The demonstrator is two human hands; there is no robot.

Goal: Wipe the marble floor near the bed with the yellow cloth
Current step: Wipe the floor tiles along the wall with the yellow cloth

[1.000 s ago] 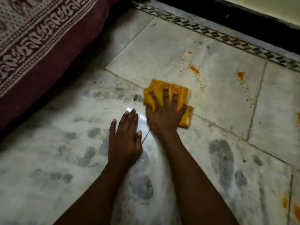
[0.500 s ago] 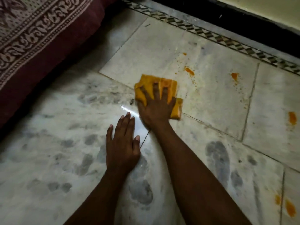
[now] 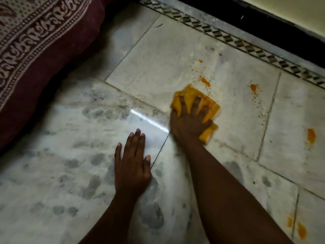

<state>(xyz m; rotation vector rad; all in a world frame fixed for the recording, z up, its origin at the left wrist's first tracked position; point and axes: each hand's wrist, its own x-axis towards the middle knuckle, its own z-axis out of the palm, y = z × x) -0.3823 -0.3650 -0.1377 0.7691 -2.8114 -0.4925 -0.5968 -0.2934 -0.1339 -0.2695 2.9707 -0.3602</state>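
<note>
The marble floor (image 3: 175, 50) is smooth and shiny, with grey blotches and thin lines between big square slabs. The yellow cloth (image 3: 192, 95) is soft and folded into a rough rectangle, its long side slanting away to the right. The right hand (image 3: 189, 120) presses flat on it, fingers spread wide. Orange spots (image 3: 204, 81) lie just past the cloth. The left hand (image 3: 131, 166) lies flat on bare marble, fingers together, holding nothing. The dark red bed cover (image 3: 44, 55) is far left.

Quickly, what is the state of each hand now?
Left hand: open, flat on the marble floor, holding nothing.
Right hand: fingers spread, pressing the yellow cloth onto the floor.
</note>
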